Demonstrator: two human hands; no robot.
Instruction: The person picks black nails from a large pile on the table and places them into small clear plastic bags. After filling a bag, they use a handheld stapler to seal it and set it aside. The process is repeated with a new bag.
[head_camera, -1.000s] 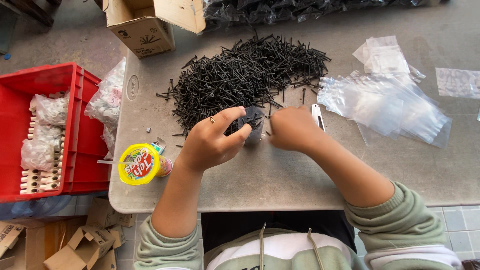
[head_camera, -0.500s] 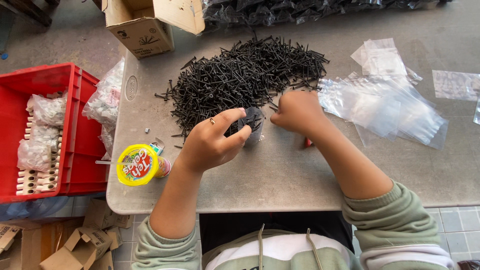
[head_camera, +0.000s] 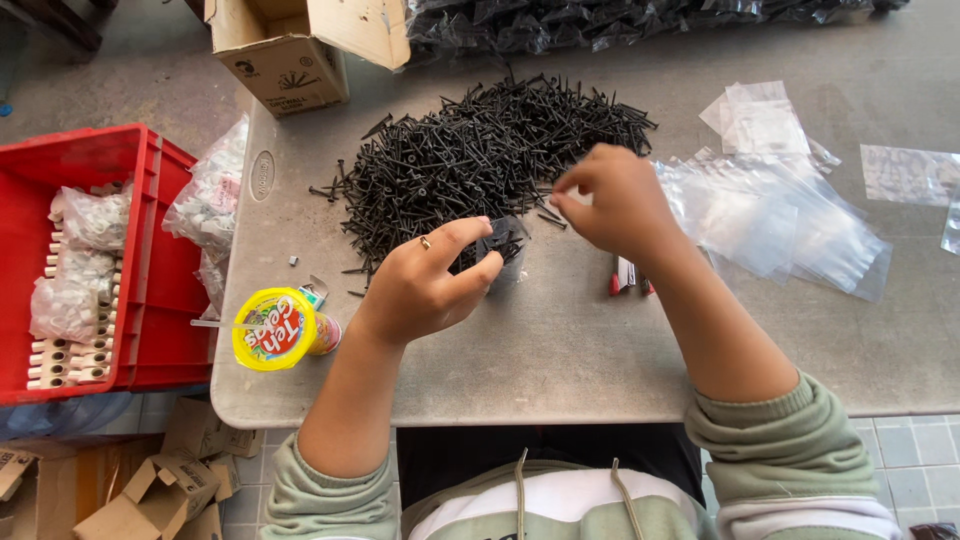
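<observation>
A big heap of black screws (head_camera: 480, 150) lies on the grey table (head_camera: 560, 350). My left hand (head_camera: 425, 285), with a ring on one finger, holds a small clear bag partly filled with black screws (head_camera: 500, 250) upright just in front of the heap. My right hand (head_camera: 612, 200) hovers at the heap's right edge, fingertips pinched together; whether a screw is between them I cannot tell. Under my right wrist lies a small red and white tool (head_camera: 625, 277).
A stack of empty clear bags (head_camera: 780, 215) lies to the right. A sealed drink cup with a yellow lid (head_camera: 275, 328) stands near the front left corner. A red crate (head_camera: 90, 255) with filled bags sits left, a cardboard box (head_camera: 290, 50) behind.
My right hand has moved from beside the small bag up and right to the edge of the screw heap, uncovering the red and white tool. My left hand stays on the bag.
</observation>
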